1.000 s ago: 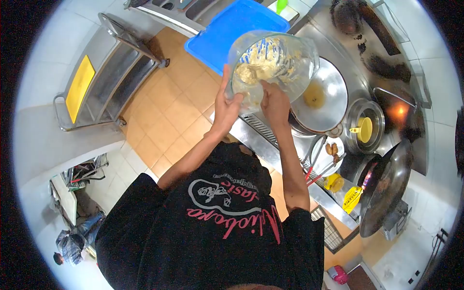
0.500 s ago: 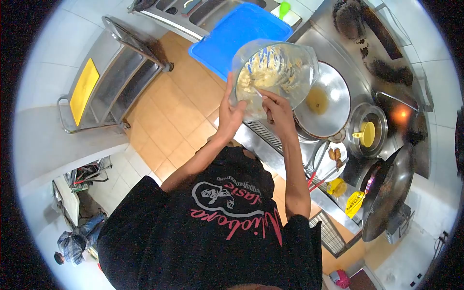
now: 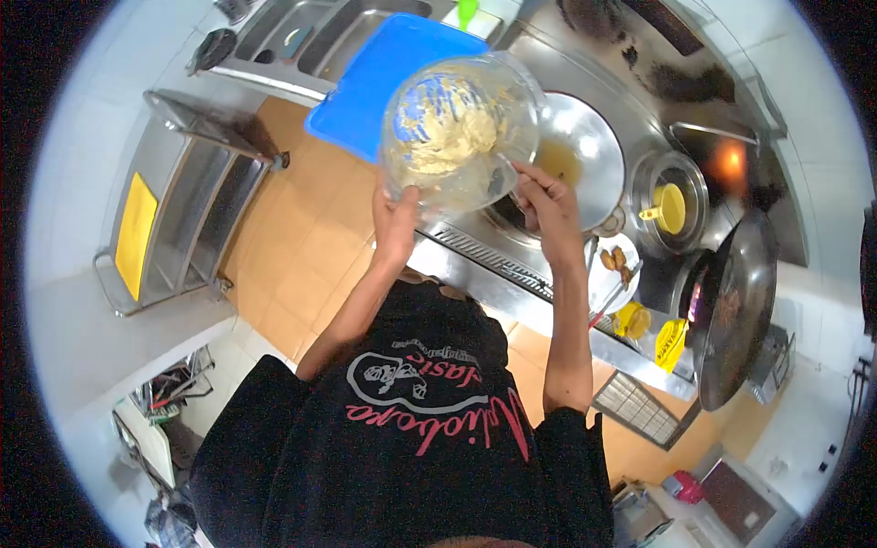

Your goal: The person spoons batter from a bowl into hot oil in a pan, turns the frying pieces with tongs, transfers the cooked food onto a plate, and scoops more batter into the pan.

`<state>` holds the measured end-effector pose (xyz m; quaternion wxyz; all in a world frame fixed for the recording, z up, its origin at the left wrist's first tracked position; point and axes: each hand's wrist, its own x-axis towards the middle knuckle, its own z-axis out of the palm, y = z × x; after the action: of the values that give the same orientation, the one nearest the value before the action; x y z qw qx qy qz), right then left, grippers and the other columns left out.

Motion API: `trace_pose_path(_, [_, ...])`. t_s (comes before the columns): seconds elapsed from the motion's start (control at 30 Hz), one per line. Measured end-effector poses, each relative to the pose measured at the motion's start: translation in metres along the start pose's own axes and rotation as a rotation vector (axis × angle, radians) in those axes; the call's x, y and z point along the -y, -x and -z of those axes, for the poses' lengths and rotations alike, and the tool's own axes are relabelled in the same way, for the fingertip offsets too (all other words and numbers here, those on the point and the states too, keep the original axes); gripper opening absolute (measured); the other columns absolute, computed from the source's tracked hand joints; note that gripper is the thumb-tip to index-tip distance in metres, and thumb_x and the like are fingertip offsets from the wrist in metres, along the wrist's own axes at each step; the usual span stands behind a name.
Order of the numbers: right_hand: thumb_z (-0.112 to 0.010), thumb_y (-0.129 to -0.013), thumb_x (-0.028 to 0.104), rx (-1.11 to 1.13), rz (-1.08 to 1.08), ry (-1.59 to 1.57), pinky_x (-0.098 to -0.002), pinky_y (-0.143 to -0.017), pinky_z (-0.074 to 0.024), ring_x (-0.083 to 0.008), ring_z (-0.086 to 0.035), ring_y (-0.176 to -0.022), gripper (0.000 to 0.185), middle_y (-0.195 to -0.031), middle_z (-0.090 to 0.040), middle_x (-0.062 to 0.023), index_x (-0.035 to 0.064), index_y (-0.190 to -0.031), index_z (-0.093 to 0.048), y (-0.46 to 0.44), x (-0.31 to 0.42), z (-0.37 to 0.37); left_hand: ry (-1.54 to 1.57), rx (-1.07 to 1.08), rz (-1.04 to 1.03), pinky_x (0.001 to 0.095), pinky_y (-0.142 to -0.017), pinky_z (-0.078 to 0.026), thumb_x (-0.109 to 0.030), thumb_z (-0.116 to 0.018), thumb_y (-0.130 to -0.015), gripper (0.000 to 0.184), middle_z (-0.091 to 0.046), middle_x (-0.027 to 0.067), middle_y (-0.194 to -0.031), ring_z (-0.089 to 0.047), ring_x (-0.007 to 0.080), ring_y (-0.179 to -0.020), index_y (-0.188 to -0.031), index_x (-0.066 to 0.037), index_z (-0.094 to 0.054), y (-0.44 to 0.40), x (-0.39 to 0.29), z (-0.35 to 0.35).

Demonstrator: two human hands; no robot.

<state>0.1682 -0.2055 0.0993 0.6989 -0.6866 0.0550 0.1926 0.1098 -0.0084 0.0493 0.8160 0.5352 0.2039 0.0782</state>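
My left hand (image 3: 397, 224) is closed on the near left rim of a clear bowl (image 3: 525, 91), which tilts over the counter. A thick, pale yellow batter (image 3: 457, 137) clings to its bottom and wall. At the bowl's right edge, my right hand (image 3: 550, 203) pinches the handle of a spoon (image 3: 501, 172); the spoon's head is hard to make out against the bowl. Just right of the bowl sits a wide metal wok (image 3: 598, 128) with a little brownish oil (image 3: 559, 163) in it, partly covered by the bowl.
A blue tray (image 3: 352, 110) lies behind the bowl, by the sink (image 3: 343, 36). To the right are a plate (image 3: 605, 290) with several fried pieces (image 3: 619, 263), a pot with a yellow scoop (image 3: 671, 208), and a large dark wok (image 3: 740, 310) beside a flame. A metal trolley (image 3: 196, 183) stands left.
The bowl has shifted left and turned, and the batter now gathers toward its right side. My right hand has moved from inside the bowl to its right edge.
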Motion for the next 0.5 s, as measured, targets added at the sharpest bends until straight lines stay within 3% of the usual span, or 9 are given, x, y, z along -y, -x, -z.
trace_pose_path(0.13, [-0.053,-0.09,0.014,-0.181,0.081,0.048,-0.0162,-0.039,-0.0212,0.0002,-0.031,-0.044,0.028,-0.065,-0.047,0.005,0.0039,-0.115,-0.059,0.013,0.008,0.049,0.011,-0.083,0.019,0.0364,-0.074,-0.056,-0.001,-0.044,-0.085,0.044,-0.051,0.0143,-0.115,-0.057,0.0234,-0.095,-0.129,-0.002,-0.035,-0.004,0.005,0.0])
trace_pose_path(0.27, [-0.053,-0.09,0.014,-0.311,0.093,0.086,-0.0159,-0.038,-0.0211,0.0014,-0.032,-0.045,0.029,-0.064,-0.046,0.0063,0.0043,-0.116,-0.059,0.008,-0.01,0.095,-0.006,-0.114,0.06,0.0367,-0.075,-0.056,-0.003,-0.046,-0.083,0.043,-0.052,0.0156,-0.111,-0.057,0.0242,-0.095,-0.125,0.003,-0.037,0.0,-0.007,-0.004])
trace_pose_path(0.33, [-0.053,-0.088,0.014,-0.386,0.114,0.19,-0.0181,-0.044,-0.0315,-0.0032,-0.041,-0.051,0.028,-0.065,-0.048,0.0041,0.0027,-0.112,-0.062,-0.009,-0.038,0.118,-0.038,-0.104,0.06,0.0362,-0.076,-0.055,-0.004,-0.046,-0.083,0.043,-0.052,0.0158,-0.112,-0.057,0.024,-0.095,-0.125,0.003,-0.038,-0.003,0.0,0.007])
trace_pose_path(0.37, [-0.053,-0.088,0.014,-0.391,0.113,0.191,-0.0181,-0.044,-0.0315,-0.0032,-0.041,-0.051,0.028,-0.065,-0.048,0.0041,0.0027,-0.112,-0.062,-0.021,-0.058,0.131,-0.07,-0.098,0.051,0.0356,-0.076,-0.055,-0.004,-0.047,-0.082,0.044,-0.052,0.016,-0.112,-0.058,0.0237,-0.095,-0.124,0.004,-0.038,-0.005,0.003,0.009])
trace_pose_path(0.43, [-0.052,-0.086,0.01,-0.461,0.221,0.579,-0.0242,-0.051,-0.0392,-0.0115,-0.051,-0.055,0.027,-0.065,-0.056,-0.0035,0.0013,-0.11,-0.063,-0.048,-0.104,0.153,-0.063,-0.145,0.088,0.0344,-0.076,-0.054,-0.005,-0.048,-0.082,0.044,-0.052,0.0161,-0.113,-0.058,0.0233,-0.095,-0.124,0.004,-0.038,-0.002,0.0,0.007])
trace_pose_path(0.47, [-0.052,-0.086,0.01,-0.463,0.219,0.58,-0.0242,-0.051,-0.0392,-0.0115,-0.051,-0.055,0.027,-0.065,-0.056,-0.0035,0.0013,-0.11,-0.063,-0.058,-0.123,0.158,-0.042,-0.134,0.108,0.0344,-0.076,-0.054,-0.005,-0.048,-0.082,0.045,-0.051,0.016,-0.114,-0.057,0.0233,-0.096,-0.125,0.004,-0.038,-0.005,0.008,0.016])
trace_pose_path(0.5, [-0.052,-0.085,0.009,-0.479,0.327,0.667,-0.029,-0.055,-0.0426,-0.0184,-0.055,-0.059,0.027,-0.071,-0.06,-0.0095,0.001,-0.108,-0.062,-0.066,-0.141,0.161,-0.021,-0.124,0.128,0.0344,-0.076,-0.054,-0.005,-0.048,-0.082,0.045,-0.051,0.0158,-0.116,-0.057,0.0234,-0.097,-0.126,0.003,-0.037,-0.006,0.013,0.021])
